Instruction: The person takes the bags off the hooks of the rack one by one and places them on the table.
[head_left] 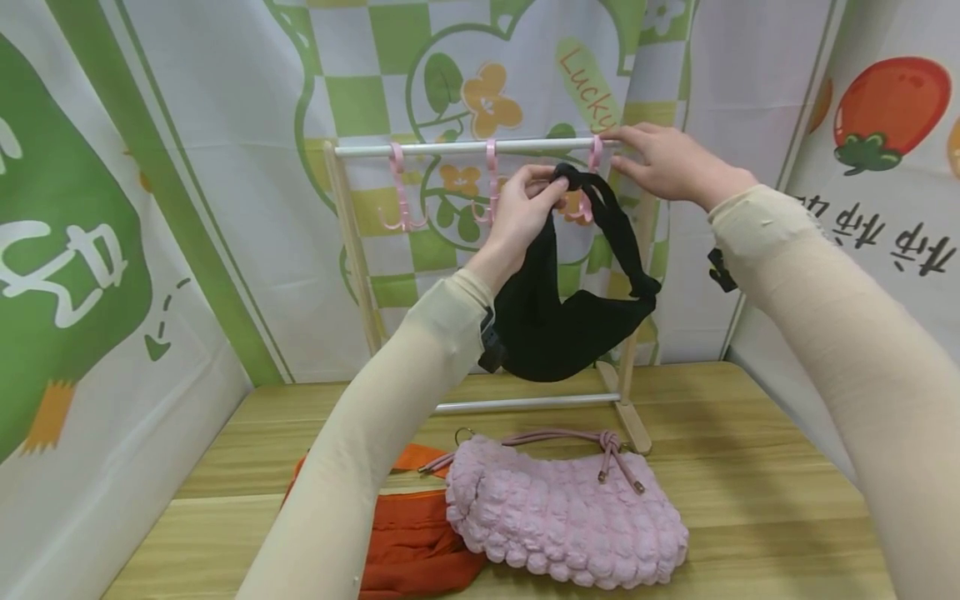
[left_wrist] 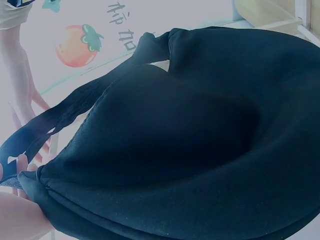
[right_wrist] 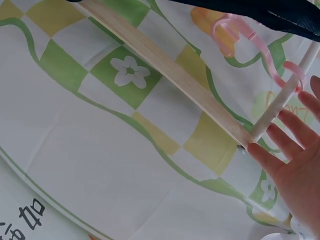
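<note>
My left hand (head_left: 517, 212) pinches the strap of a black shoulder bag (head_left: 573, 333) at its upper end, and the bag hangs from it in front of a rack. Its soft black body (left_wrist: 210, 140) fills most of the left wrist view, the opening gaping. At the right end of the rack's white rail (head_left: 536, 145), my right hand (head_left: 671, 162) reaches out beside a pink hook (head_left: 597, 154). In the right wrist view its outstretched fingers (right_wrist: 287, 142) touch the rail close to the wooden post. The strap partly covers the hook's lower prongs.
Two more pink hooks, a left one (head_left: 400, 187) and a middle one (head_left: 492, 179), hang from the rail. A pink puffy bag (head_left: 570, 517) and an orange bag (head_left: 420, 542) lie on the wooden table (head_left: 750, 467) before the rack. Printed cloth stands behind.
</note>
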